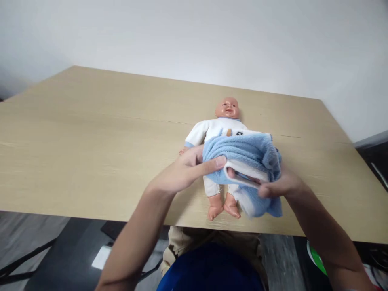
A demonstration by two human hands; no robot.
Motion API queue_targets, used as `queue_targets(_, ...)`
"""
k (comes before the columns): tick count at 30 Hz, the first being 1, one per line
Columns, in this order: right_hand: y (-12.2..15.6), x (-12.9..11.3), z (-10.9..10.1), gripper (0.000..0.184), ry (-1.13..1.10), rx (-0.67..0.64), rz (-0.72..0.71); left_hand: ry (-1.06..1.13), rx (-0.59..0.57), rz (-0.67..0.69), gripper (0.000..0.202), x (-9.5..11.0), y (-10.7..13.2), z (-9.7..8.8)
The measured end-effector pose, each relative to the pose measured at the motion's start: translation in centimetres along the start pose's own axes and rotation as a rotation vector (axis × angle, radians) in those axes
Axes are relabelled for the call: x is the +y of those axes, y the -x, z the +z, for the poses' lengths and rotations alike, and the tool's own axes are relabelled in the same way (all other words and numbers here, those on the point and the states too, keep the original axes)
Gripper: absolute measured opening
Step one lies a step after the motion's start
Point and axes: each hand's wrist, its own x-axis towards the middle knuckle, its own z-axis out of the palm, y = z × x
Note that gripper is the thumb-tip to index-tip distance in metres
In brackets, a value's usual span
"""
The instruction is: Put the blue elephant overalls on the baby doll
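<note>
Nearest the viewer are the person's blue top (209, 268) and tan trousers (178, 242), short of the near edge of the desk (100, 149). One white flat item (102, 257) lies lower down, below that edge and to the left.

Inside the near edge, toward the right end, two hands hold one blue cloth (242, 147) with white trim. The left hand (188, 167) grips its left side, thumb pressed on top beside the white-rimmed opening. The right hand (279, 184) grips the right side, thumb by the lower rim; its other fingers are largely hidden, so their exact placement cannot be confirmed.

The cloth is above the doll's middle and upper legs, a loose part hanging right of the feet. It appears light, soft and limp, neither slippery nor fragile; the rim on both sides of the opening seems the soundest hold.

One doll (216, 126) lies face up, two feet toward the near edge, head toward the far edge. One doll hand shows. Beyond the far edge stands a pale wall (194, 36).
</note>
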Motion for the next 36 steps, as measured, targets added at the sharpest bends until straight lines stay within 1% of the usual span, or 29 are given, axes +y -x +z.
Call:
queue_targets(2,0.8,-0.1,1.0,0.061,0.034,0.118,0.114,0.032,0.127,-0.029,0.036,-1.9,1.4,1.5)
queue_targets(4,1.4,0.1,1.7,0.058,0.095,0.218,0.186,0.071,0.230,-0.064,0.038,-3.9,2.7,2.9)
queue_targets(6,1.9,0.6,2.4,0.060,0.154,0.270,0.196,0.097,0.262,-0.119,0.038,-5.4,3.8,4.1)
queue_targets(7,2.0,1.0,2.7,0.058,0.184,0.281,0.197,0.098,0.262,-0.157,0.040,-5.8,4.3,4.6)
queue_targets(9,2.3,1.6,3.3,0.046,0.250,0.280,0.207,0.048,0.283,-0.234,0.043,-6.1,5.1,5.4)
queue_targets(11,2.5,2.2,4.1,0.034,0.321,0.290,0.242,-0.067,0.379,-0.264,0.038,-5.9,5.7,5.8)
queue_targets(12,2.5,2.5,4.5,0.032,0.353,0.307,0.262,-0.138,0.438,-0.256,0.034,-5.9,5.9,5.9)
queue_targets(14,2.5,3.1,5.1,0.034,0.400,0.339,0.283,-0.275,0.520,-0.228,0.028,-6.1,6.2,6.0)
queue_targets(16,2.4,3.7,5.6,0.037,0.435,0.360,0.272,-0.388,0.562,-0.228,0.028,-6.9,6.3,5.8)
queue_targets(18,2.2,4.3,5.9,0.036,0.495,0.395,0.250,-0.486,0.592,-0.256,0.026,-8.1,6.4,5.4)
queue_targets(21,2.0,5.4,6.1,0.035,0.619,0.469,0.244,-0.579,0.612,-0.296,0.028,-9.7,6.3,4.8)
queue_targets(24,1.5,6.5,6.0,0.041,0.674,0.514,0.240,-0.592,0.607,-0.308,0.031,-10.6,5.9,4.2)
queue_targets(28,0.2,7.8,5.4,0.040,0.697,0.556,0.228,-0.592,0.606,-0.305,0.032,-10.7,4.8,3.3)
queue_targets(31,-1.0,8.3,4.5,0.036,0.712,0.584,0.210,-0.654,0.598,-0.280,0.030,-10.7,3.5,2.4)
queue_targets(34,-2.1,8.0,3.4,0.034,0.743,0.594,0.200,-0.719,0.592,-0.264,0.026,-10.3,2.4,1.7)
queue_targets(36,-2.5,7.1,2.9,0.031,0.769,0.582,0.201,-0.731,0.588,-0.256,0.023,-9.8,2.0,1.5)
